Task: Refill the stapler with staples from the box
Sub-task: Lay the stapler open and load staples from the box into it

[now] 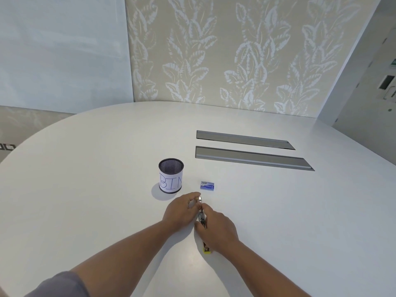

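Note:
The stapler point(201, 217) lies opened out flat on the white table point(278, 211), a long thin metal strip with a yellow end point(207, 251) towards me. My left hand point(180, 213) pinches its far metal tip with curled fingers. My right hand point(216, 230) grips the middle of the stapler from the right and covers part of it. A small blue staple box point(207, 185) sits shut on the table just beyond both hands, touching neither.
A black mesh cup point(171, 175) with a paper label reading "BIN" stands left of the box. Two long grey cable hatches point(252, 157) are set into the table farther back right. A patterned wall panel rises behind the table.

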`<state>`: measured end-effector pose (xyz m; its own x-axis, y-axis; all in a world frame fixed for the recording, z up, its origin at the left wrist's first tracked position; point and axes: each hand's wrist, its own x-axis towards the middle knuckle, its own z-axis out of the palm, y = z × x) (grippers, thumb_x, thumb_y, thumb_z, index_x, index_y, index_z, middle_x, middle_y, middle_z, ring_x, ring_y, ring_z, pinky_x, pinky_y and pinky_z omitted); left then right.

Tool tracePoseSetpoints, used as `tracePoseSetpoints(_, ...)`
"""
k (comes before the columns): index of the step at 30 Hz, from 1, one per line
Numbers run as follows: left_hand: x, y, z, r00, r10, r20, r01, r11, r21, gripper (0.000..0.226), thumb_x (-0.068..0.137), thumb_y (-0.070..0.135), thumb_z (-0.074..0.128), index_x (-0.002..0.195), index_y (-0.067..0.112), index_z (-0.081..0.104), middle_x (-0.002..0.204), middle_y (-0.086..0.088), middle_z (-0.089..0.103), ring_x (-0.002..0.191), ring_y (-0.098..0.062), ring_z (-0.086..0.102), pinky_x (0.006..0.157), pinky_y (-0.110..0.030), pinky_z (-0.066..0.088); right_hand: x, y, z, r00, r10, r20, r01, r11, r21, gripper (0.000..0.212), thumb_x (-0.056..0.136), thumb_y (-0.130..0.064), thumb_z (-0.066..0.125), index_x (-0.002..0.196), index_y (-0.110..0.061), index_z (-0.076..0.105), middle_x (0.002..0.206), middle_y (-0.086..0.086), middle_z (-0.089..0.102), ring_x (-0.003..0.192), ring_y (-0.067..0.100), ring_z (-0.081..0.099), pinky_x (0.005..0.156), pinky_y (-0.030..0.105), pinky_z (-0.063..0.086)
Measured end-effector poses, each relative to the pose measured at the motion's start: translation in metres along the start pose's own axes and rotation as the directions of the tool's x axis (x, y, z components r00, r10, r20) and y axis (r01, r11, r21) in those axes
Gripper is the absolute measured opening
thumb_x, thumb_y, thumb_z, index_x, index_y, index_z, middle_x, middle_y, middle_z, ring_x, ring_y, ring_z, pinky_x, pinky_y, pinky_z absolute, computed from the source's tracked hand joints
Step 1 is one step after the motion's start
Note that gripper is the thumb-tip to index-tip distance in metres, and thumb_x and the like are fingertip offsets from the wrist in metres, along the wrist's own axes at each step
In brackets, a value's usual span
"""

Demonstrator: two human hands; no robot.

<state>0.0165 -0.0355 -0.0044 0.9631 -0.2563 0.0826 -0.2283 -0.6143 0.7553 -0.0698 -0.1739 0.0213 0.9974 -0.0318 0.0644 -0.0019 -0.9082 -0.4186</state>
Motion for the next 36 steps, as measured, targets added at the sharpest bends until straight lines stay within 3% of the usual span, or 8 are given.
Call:
tracePoseSetpoints(5,0.004,0.002,-0.002,1.000,-0.009,0.011,0.009,1.000,0.004,0.032,0.093,0.042,0.059,0.125,0.043,0.064,0.128,0.018,0.066,0.119,-0.009,0.060,0.091,-0.022,0.040,0.002,0.001,0.005,0.999,-0.015,-0.045,0.015,1.000,-0.011,0.050,0.089,-0.040,0.043,0.138,-0.036,0.044,0.100,-0.007,0.072,0.091,0.021,0.067,0.067,0.033,0.043)
tracePoseSetpoints(9,0.004,0.000,0.002,1.000,-0.005,0.005,0.005,1.000,0.026,0.030,0.092,0.039,0.059,0.121,0.039,0.068,0.127,0.019,0.066,0.118,-0.006,0.061,0.096,-0.023,0.043,0.006,0.003,0.008,0.999,-0.019,-0.034,0.018,0.999,-0.036,0.036,0.088,-0.039,0.041,0.122,-0.033,0.051,0.095,-0.006,0.070,0.085,0.020,0.063,0.068,0.034,0.047)
tracePoseSetpoints(14,0.004,-0.001,0.003,1.000,0.000,0.008,-0.001,0.999,0.043,0.038,0.092,0.042,0.056,0.130,0.043,0.062,0.133,0.023,0.063,0.124,-0.004,0.056,0.101,-0.023,0.041,0.005,0.004,0.011,0.998,-0.005,-0.055,0.005,1.000,-0.006,0.044,0.088,-0.043,0.041,0.131,-0.038,0.048,0.099,-0.009,0.071,0.092,0.019,0.066,0.066,0.032,0.039)
tracePoseSetpoints(19,0.003,0.000,-0.002,0.999,-0.025,0.047,0.025,1.000,-0.002,0.055,0.092,0.043,0.058,0.144,0.047,0.042,0.112,0.037,0.059,0.107,-0.002,0.060,0.088,-0.022,0.039,0.015,0.005,0.002,0.997,0.014,0.071,-0.017,0.999,0.039,0.055,0.085,-0.052,0.043,0.139,-0.044,0.035,0.087,-0.009,0.069,0.086,0.020,0.067,0.071,0.035,0.050)
tracePoseSetpoints(21,0.002,0.000,-0.002,0.998,-0.028,0.053,0.027,1.000,0.006,0.055,0.093,0.041,0.056,0.145,0.047,0.040,0.115,0.037,0.060,0.107,-0.002,0.061,0.087,-0.022,0.038,0.024,0.008,-0.006,0.984,0.027,0.176,-0.043,0.996,0.084,0.064,0.084,-0.048,0.047,0.146,-0.046,0.030,0.090,-0.010,0.070,0.091,0.019,0.066,0.076,0.035,0.050)
tracePoseSetpoints(24,0.002,0.000,-0.002,0.998,-0.026,0.055,0.026,1.000,0.001,0.055,0.091,0.039,0.056,0.144,0.047,0.042,0.126,0.033,0.062,0.110,-0.001,0.061,0.089,-0.021,0.040,0.032,0.011,-0.015,0.965,-0.001,0.263,-0.041,0.987,0.155,0.063,0.084,-0.042,0.055,0.144,-0.045,0.036,0.076,-0.014,0.063,0.079,0.009,0.060,0.069,0.031,0.045)
tracePoseSetpoints(31,0.001,-0.001,-0.001,0.997,-0.042,0.061,0.043,0.999,-0.018,0.054,0.083,0.035,0.051,0.136,0.046,0.051,0.125,0.031,0.064,0.091,0.001,0.060,0.084,-0.021,0.040,0.036,0.016,-0.016,0.961,-0.021,0.277,-0.061,0.957,0.283,0.069,0.083,-0.038,0.072,0.142,-0.050,0.040,0.063,-0.013,0.060,0.064,0.002,0.054,0.066,0.027,0.042)
tracePoseSetpoints(36,0.000,-0.001,0.002,0.998,-0.050,0.027,0.050,0.999,0.013,0.057,0.078,0.027,0.046,0.131,0.044,0.054,0.124,0.027,0.066,0.095,0.001,0.058,0.082,-0.020,0.040,0.038,0.017,-0.015,0.961,-0.007,0.277,-0.086,0.943,0.323,0.062,0.082,-0.038,0.078,0.135,-0.045,0.047,0.059,-0.013,0.059,0.061,0.004,0.052,0.066,0.029,0.042)
